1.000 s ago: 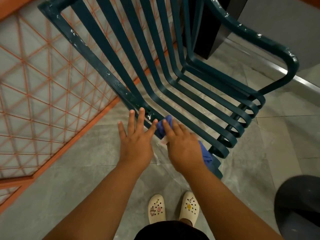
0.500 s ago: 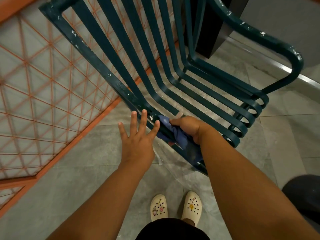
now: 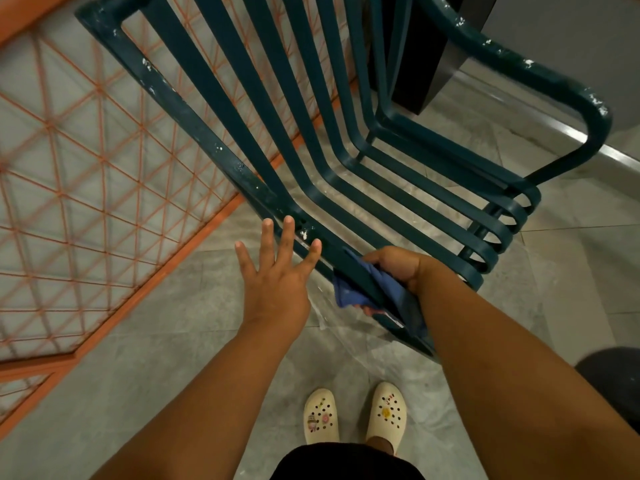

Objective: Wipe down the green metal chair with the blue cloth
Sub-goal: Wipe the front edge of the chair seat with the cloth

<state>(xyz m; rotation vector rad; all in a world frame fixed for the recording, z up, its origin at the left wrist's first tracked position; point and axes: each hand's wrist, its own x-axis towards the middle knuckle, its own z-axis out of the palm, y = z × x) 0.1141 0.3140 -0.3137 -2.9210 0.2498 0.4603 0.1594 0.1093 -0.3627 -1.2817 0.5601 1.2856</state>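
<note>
From the head view, the left hand (image 3: 277, 284) lies spread and flat against the green metal chair (image 3: 349, 174) side rail, probably bracing it, while at its three o'clock the right hand (image 3: 398, 268) clamps the blue cloth (image 3: 353, 289) around the lowest slat to rub it.

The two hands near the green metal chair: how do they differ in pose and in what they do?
The left hand is open, fingers spread, fingertips at the dark green slatted metal chair's edge rail; it holds nothing. The right hand is closed in a grip on the crumpled blue cloth, pressing it around the same rail. Both are bare and reach down to the chair's near side.
</note>
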